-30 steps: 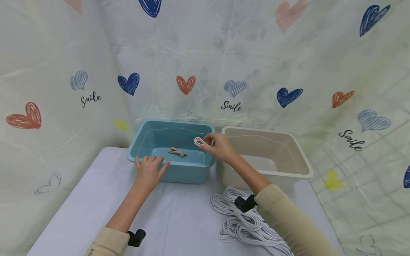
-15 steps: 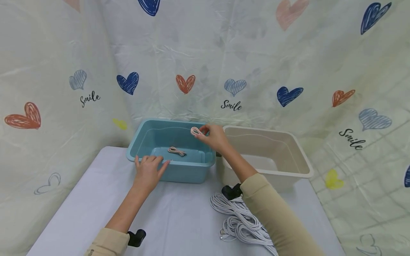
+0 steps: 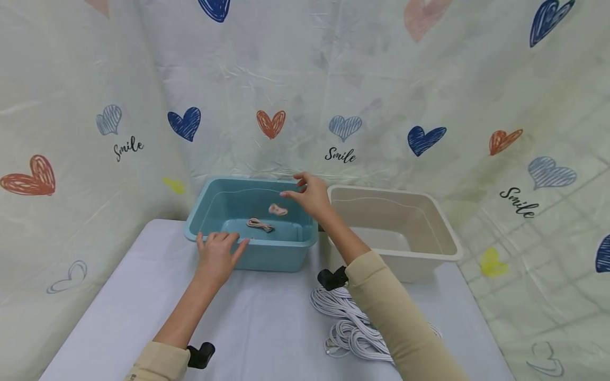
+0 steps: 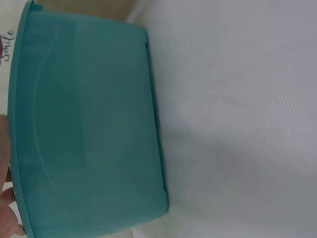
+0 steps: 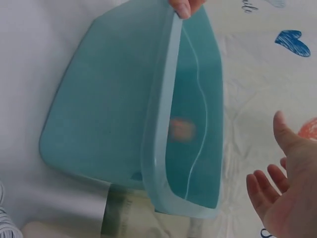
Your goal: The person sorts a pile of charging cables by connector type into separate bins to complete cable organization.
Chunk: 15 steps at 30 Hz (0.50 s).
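Observation:
A blue tub (image 3: 205, 209) stands at the back of the table, with a pink coiled cable (image 3: 259, 225) lying on its floor. A second pink coil (image 3: 278, 210) is in mid-air inside the tub, just below my right hand (image 3: 307, 194), which hovers over the tub's right side with fingers spread and holds nothing. In the right wrist view the blue tub (image 5: 163, 144) shows that pink coil (image 5: 182, 129) blurred inside it. My left hand (image 3: 218, 254) rests with straight fingers on the tub's front rim. The left wrist view shows only the tub's outer wall (image 4: 84, 129).
A beige tub (image 3: 448, 238) stands right of the blue one, touching it. A heap of white cables (image 3: 350, 330) lies on the white table (image 3: 267, 323) under my right forearm. A heart-printed sheet (image 3: 381, 95) hangs behind and on both sides.
My right hand carried the pink coil further over the blue tub, then opened; the coil has left its fingers and is falling inside. The left hand has stayed on the rim.

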{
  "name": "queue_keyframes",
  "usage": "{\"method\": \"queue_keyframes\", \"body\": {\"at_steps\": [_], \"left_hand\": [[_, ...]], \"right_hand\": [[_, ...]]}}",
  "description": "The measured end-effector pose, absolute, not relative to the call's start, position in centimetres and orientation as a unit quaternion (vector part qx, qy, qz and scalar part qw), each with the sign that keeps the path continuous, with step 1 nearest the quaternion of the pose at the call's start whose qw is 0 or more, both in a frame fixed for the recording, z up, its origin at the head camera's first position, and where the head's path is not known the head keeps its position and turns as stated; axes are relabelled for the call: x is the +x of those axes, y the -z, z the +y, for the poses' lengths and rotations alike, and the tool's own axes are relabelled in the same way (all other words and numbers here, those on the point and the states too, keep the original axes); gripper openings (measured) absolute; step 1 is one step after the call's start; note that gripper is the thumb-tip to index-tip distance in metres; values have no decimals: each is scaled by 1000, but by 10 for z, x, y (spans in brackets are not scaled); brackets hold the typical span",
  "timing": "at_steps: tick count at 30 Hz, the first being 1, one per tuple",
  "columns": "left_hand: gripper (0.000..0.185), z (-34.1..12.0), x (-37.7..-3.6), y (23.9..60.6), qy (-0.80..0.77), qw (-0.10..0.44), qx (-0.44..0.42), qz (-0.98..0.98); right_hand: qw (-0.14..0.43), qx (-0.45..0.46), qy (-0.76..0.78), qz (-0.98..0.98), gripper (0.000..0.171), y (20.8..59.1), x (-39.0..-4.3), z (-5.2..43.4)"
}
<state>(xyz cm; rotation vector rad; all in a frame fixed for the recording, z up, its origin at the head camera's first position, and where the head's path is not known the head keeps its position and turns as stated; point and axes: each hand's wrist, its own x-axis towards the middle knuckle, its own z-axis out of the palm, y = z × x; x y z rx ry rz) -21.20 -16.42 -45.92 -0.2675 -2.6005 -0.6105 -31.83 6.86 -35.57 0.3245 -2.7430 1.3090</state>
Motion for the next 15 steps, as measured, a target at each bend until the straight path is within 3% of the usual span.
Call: {"method": "queue_keyframes", "body": {"at_steps": [15], "left_hand": [[22, -161, -211, 459, 219, 262, -104, -934]], "right_hand": [[51, 194, -417, -886, 51, 374, -284, 99]]}}
